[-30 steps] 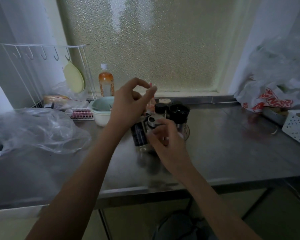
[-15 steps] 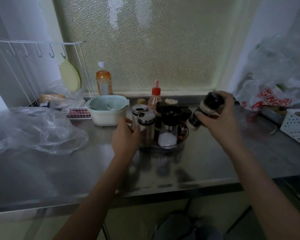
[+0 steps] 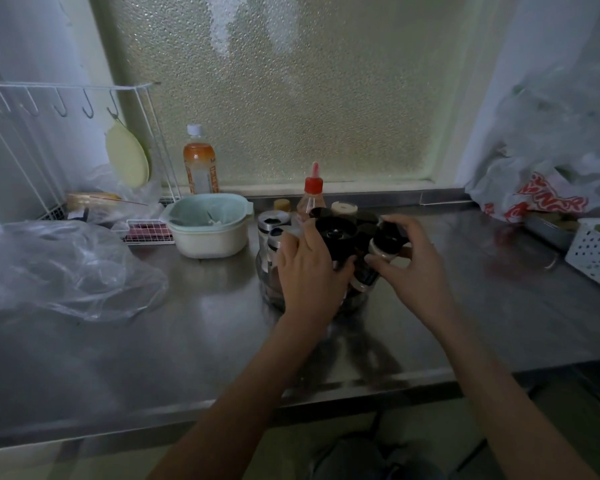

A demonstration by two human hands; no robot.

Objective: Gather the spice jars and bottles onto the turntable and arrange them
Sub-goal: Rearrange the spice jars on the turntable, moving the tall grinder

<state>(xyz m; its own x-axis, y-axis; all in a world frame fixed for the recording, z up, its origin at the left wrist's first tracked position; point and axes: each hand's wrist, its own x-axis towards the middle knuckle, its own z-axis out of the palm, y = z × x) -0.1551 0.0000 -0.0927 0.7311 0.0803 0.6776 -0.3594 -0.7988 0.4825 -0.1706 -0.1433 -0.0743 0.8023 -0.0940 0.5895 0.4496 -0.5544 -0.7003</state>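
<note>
A black-capped spice jar (image 3: 386,244), pale at the neck, is gripped tilted in the right hand (image 3: 413,268) at the right edge of the cluster on the turntable (image 3: 271,292). The left hand (image 3: 310,271) wraps around a black-topped grinder (image 3: 336,237), probably resting on the turntable, though the hand hides its base. Steel-lidded shakers (image 3: 273,221) and a red-nozzled bottle (image 3: 313,194) stand behind. The steel counter (image 3: 205,341) sits below a frosted window (image 3: 291,88), dimly lit.

No text can be read with certainty. Red lettering is seen on the white plastic bag (image 3: 537,199) at the right, but it is crumpled and cannot be made out.
</note>
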